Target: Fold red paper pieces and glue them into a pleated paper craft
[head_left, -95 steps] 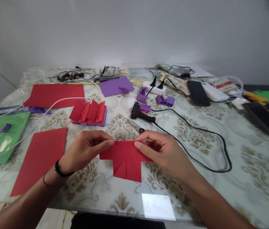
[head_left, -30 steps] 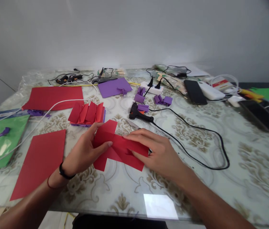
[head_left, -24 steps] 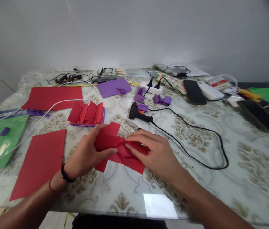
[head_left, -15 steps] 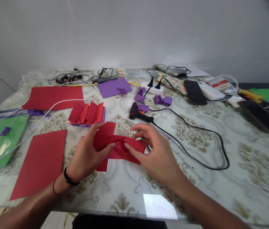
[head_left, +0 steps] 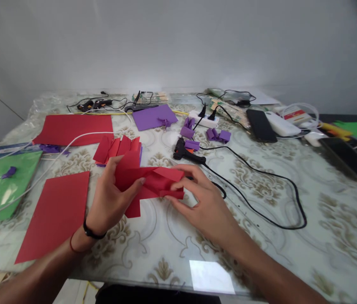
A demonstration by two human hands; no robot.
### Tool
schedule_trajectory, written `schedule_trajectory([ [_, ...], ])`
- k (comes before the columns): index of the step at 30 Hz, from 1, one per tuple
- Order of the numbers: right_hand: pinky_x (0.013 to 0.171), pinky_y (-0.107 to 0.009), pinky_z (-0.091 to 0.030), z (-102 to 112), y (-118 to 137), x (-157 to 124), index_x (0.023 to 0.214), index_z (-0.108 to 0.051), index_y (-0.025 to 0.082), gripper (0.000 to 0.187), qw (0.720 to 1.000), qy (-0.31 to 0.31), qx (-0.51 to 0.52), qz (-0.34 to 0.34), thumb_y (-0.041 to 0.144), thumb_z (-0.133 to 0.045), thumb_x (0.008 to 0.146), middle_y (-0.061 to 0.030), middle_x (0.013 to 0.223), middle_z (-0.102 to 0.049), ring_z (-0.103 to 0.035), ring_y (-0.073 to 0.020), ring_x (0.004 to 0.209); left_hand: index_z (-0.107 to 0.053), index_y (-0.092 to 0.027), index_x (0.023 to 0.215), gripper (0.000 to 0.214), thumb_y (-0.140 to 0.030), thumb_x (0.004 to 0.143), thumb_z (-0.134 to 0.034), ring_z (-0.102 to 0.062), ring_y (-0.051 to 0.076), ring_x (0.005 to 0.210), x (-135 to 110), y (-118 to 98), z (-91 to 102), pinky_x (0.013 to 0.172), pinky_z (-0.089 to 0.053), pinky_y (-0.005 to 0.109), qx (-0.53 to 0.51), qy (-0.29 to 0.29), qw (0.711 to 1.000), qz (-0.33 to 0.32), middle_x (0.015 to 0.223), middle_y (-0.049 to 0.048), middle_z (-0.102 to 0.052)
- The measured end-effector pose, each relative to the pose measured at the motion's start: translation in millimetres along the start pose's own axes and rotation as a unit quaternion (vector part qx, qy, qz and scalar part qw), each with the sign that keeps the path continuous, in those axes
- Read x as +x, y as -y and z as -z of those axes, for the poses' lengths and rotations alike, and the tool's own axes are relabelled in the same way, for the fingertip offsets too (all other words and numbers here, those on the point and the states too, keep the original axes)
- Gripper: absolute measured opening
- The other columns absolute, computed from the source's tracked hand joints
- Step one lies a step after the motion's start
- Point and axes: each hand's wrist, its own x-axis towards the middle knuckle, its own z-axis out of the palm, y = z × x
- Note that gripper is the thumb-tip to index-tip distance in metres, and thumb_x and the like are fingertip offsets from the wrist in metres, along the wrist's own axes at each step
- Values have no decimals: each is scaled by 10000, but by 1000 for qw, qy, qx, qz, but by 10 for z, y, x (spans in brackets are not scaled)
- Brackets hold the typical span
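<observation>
Between my two hands is a piece of red paper [head_left: 153, 182], cross-shaped in outline and partly folded over. My left hand [head_left: 115, 194] grips its left part, thumb on top and fingers behind. With thumb and fingers, my right hand [head_left: 197, 192] pinches the folded right end. Scissors [head_left: 219, 188] lie partly hidden behind my right hand. A black glue gun [head_left: 187, 153] rests just beyond that hand. Close behind my left hand sits a stack of folded red and purple papers [head_left: 118, 147].
Red sheets [head_left: 54, 215] and a green packet [head_left: 16, 185] lie to the left. Behind are a purple sheet [head_left: 153, 117], purple bows [head_left: 219, 135] and a power strip [head_left: 203, 119]. Phones [head_left: 260, 125] are at the right. The glue gun's black cable [head_left: 260, 169] loops across the right side.
The red paper has risen slightly and shifted left. Its right end, flatter before, now has edges curled inward, with my right fingers reaching around the fold.
</observation>
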Motion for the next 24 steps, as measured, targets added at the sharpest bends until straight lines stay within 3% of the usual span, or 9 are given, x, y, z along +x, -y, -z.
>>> schedule_trajectory([
  [2, 950, -449, -613, -20, 21, -15, 885, -676, 226, 116, 1000, -7, 3, 17, 120, -720, 901, -130, 1328, -618, -666, -298, 1220, -578, -233, 1269, 501, -366, 849, -816, -713, 269, 1025, -8, 25, -16, 910, -583, 408, 1, -12, 1000, -6, 1140, 47, -708],
  [8, 985, -449, -607, -136, 68, -65, 966, -796, 212, 164, 997, -2, -8, 77, 92, -707, 896, -164, 1425, -588, -652, -308, 1264, -564, -228, 1246, 459, -336, 862, -790, -726, 244, 944, 21, 87, -42, 864, -597, 397, -35, -9, 999, -4, 1114, 49, -719],
  [11, 1065, -497, -572, -167, 90, -72, 1025, -816, 190, 122, 996, 11, -5, 84, 230, -754, 928, -204, 1521, -529, -612, -349, 1344, -571, -228, 1225, 430, -311, 861, -784, -722, 231, 935, 30, 80, -47, 847, -601, 378, -27, -16, 999, -11, 1104, 38, -710],
  [16, 1212, -548, -438, -35, 121, -71, 1286, -750, 201, 354, 993, 57, 65, 84, 409, -674, 1009, -191, 1705, -356, -430, -375, 1540, -585, -228, 1253, 460, -305, 856, -804, -722, 237, 991, 15, 38, -58, 869, -612, 374, 20, -15, 999, -41, 1126, 36, -716],
  [18, 1230, -556, -409, 50, 104, -70, 1409, -669, 263, 397, 992, 36, 106, 63, 402, -626, 1040, -146, 1695, -405, -454, -343, 1528, -591, -230, 1272, 469, -298, 861, -807, -727, 244, 1012, 10, 20, -55, 870, -615, 370, 36, -2, 998, -59, 1141, 43, -724],
  [21, 1145, -488, -511, 165, 33, -56, 1532, -516, 384, 489, 981, 3, 195, -8, 374, -618, 1055, -77, 1597, -550, -576, -278, 1423, -575, -226, 1316, 501, -285, 871, -800, -742, 246, 997, 3, -4, -42, 824, -622, 347, 49, 25, 996, -76, 1143, 56, -740],
  [24, 1117, -426, -535, 293, -70, -11, 1513, -534, 411, 469, 963, 43, 262, -51, 405, -632, 1055, -48, 1563, -590, -605, -252, 1392, -557, -230, 1347, 524, -273, 879, -790, -759, 246, 962, -3, -15, -23, 769, -626, 327, 53, 52, 995, -73, 1132, 60, -754],
])
